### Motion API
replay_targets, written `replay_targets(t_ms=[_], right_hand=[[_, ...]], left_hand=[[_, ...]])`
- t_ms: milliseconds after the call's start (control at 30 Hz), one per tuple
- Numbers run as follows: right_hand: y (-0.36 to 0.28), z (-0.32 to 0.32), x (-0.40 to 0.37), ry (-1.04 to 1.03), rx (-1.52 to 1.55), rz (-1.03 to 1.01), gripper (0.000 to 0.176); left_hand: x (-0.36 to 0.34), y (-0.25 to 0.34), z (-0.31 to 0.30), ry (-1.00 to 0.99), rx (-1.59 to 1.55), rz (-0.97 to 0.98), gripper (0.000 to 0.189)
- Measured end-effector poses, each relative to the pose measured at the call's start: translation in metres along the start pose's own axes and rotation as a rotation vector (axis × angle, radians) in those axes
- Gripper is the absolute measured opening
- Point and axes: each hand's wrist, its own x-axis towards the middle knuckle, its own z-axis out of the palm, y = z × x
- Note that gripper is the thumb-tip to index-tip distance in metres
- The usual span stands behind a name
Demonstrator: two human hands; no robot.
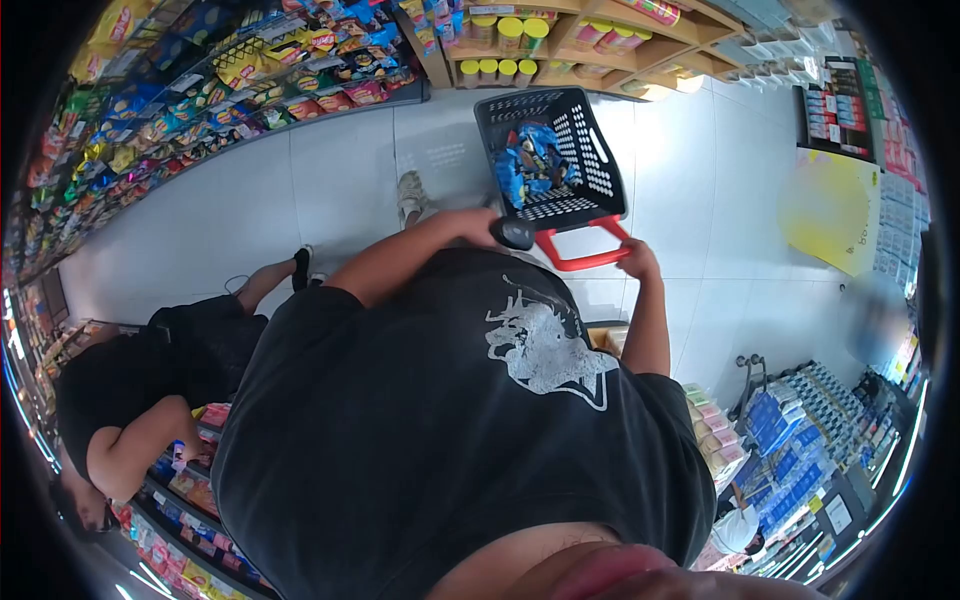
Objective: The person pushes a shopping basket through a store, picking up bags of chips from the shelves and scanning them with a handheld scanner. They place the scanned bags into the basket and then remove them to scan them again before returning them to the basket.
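Note:
My right hand (pixel 637 260) is closed round the side of a red handle (pixel 590 262), which belongs to a black perforated shopping basket (pixel 592 160). Several shiny blue packets (pixel 540 165) lie inside the basket, some with brown and red patches. In front of my chest my left hand (pixel 480 227) is closed on a rounded black object (pixel 513 233) close to the basket's near edge. Its kind is not clear, and most of the left fingers are hidden.
Chip bags fill the shelf (pixel 290 70) at the upper left. Wooden shelves (pixel 560 60) with yellow-lidded tubs stand ahead. A person in black (pixel 180 350) is at my left by packaged goods. Stacked blue packs (pixel 785 430) and another person (pixel 735 528) are at the lower right.

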Motion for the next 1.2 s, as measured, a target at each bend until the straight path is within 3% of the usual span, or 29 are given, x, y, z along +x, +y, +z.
replay_targets(t_ms=[67, 133, 167, 267, 300, 333, 367, 433, 467, 567, 700, 800, 900, 1000, 1200], right_hand=[[0.031, 0.013, 0.003, 0.333, 0.222, 0.04, 0.038], [0.05, 0.026, 0.01, 0.681, 0.44, 0.023, 0.049], [0.056, 0.032, 0.019, 0.685, 0.698, 0.187, 0.047], [0.028, 0.05, 0.02, 0.948, 1.414, 0.374, 0.048], [0.01, 0.036, 0.006, 0.767, 1.724, 0.444, 0.051], [-0.02, 0.024, -0.008, 0.809, 1.788, 0.494, 0.055], [-0.041, 0.02, -0.017, 0.847, 1.849, 0.545, 0.061], [-0.012, 0.032, 0.001, 0.841, 1.561, 0.492, 0.068], [-0.012, 0.033, 0.008, 0.848, 1.522, 0.483, 0.066], [0.016, 0.03, 0.022, 0.87, 1.414, 0.435, 0.062], [0.05, -0.007, 0.042, 0.804, 1.236, 0.379, 0.064], [0.067, -0.025, 0.056, 0.733, 1.217, 0.354, 0.064], [0.064, -0.038, 0.066, 0.667, 1.186, 0.341, 0.064], [0.053, -0.04, 0.069, 0.637, 1.195, 0.31, 0.063], [0.012, -0.033, 0.081, 0.687, 1.102, 0.227, 0.043]], left_hand=[[0.0, -0.04, 0.007, 0.111, 0.023, 0.04, 0.052], [-0.028, -0.042, 0.0, 0.233, -0.016, -0.06, 0.051], [-0.044, -0.042, -0.005, 0.297, -0.032, -0.112, 0.05], [-0.052, -0.096, 0.0, 0.444, -0.136, -0.095, 0.045], [-0.056, -0.106, -0.001, 0.513, -0.181, -0.08, 0.044], [-0.061, -0.11, -0.002, 0.64, -0.177, -0.05, 0.041], [-0.068, -0.105, -0.006, 0.624, -0.285, -0.152, 0.04], [-0.088, -0.089, -0.02, 0.595, -0.499, -0.356, 0.039], [-0.089, -0.103, -0.013, 0.716, -0.543, -0.301, 0.039], [-0.103, -0.134, -0.005, 0.756, -0.411, -0.493, 0.042], [-0.137, -0.128, 0.028, 0.739, -0.398, -0.65, 0.056], [-0.153, -0.148, 0.071, 0.733, -0.37, -0.632, 0.057], [-0.168, -0.135, 0.103, 0.922, -0.367, -0.468, 0.059], [-0.176, -0.124, 0.115, 0.853, -0.347, -0.728, 0.063], [-0.172, -0.124, 0.122, 0.765, -0.236, -0.963, 0.06]])
